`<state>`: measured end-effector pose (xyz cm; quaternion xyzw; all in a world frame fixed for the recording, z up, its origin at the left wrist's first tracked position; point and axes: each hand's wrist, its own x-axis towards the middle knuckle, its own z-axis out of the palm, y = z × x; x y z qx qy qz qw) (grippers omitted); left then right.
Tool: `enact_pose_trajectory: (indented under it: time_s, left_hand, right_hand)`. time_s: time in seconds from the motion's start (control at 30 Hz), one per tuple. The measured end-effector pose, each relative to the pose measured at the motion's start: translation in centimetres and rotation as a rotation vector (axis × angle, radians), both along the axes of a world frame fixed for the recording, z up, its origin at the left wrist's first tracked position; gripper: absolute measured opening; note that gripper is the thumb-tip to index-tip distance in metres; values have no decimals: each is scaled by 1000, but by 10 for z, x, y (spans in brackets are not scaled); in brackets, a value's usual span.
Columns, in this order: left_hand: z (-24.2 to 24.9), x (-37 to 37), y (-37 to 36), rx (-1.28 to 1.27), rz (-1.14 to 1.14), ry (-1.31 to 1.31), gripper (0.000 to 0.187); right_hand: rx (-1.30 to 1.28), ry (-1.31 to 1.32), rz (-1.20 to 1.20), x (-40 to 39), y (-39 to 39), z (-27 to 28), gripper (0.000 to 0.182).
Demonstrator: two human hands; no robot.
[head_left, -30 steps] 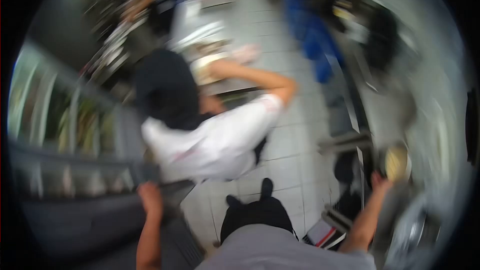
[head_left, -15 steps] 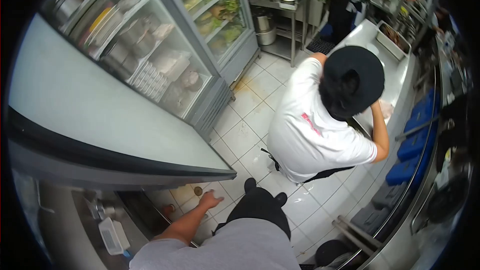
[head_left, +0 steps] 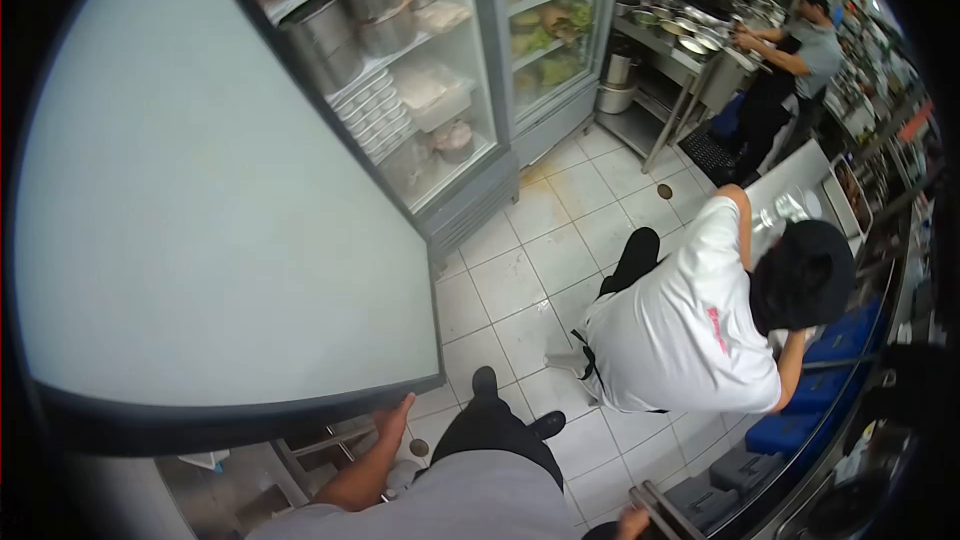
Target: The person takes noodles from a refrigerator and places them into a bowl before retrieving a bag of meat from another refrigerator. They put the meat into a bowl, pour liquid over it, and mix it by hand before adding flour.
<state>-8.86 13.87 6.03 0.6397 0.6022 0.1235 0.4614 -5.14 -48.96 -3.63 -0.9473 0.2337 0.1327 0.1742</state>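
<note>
Grey over black, seen from above: a plain light grey top [head_left: 470,500], its soft fabric spread wide across the torso, has a short left sleeve [head_left: 300,523] that leaves the forearm [head_left: 362,478] uncovered. The grey gives way along a curved line to plain black trousers [head_left: 495,438]. Black closed shoes [head_left: 485,382] with rounded toes are on the feet. Both the left hand [head_left: 393,422] and right hand [head_left: 632,522] are bare.

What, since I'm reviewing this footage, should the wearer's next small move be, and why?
Perhaps settle the left hand against the pale panel at its dark edge: the fingers are right at it, though contact is unclear, and a co-worker in white is close ahead, so steadying it seems wise.
</note>
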Motion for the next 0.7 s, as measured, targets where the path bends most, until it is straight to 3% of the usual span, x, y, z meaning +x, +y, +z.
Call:
enact_pose_trajectory:
  time_s: [0.07,0.1,0.13,0.17,0.2,0.37,0.5,0.6,0.7]
  left_hand:
    - [-33,-23,9,-112,49,63,60]
    - [-38,-33,20,-159,55,103,63]
    - [-31,-36,29,-151,32,121,66]
    - [-14,-36,27,-150,4,141,69]
    - [1,-31,26,-150,-22,156,72]
    - [16,-32,24,-335,7,392,77]
    - [59,22,8,-340,231,250,64]
    - [35,2,4,-241,208,327,52]
    - [15,15,5,-297,49,507,49]
  right_hand:
    - [61,-123,201,64,110,26,37]
    - [399,-23,65,94,151,13,33]
    - [430,0,290,130,205,30,33]
    - [471,18,471,158,238,8,33]
    - [511,110,582,191,292,33,32]
    - [469,107,1046,298,467,-23,32]
    - [613,238,1054,376,614,-36,30]
    - [822,-56,1095,417,740,-77,32]
    - [979,-62,974,454,869,-90,36]
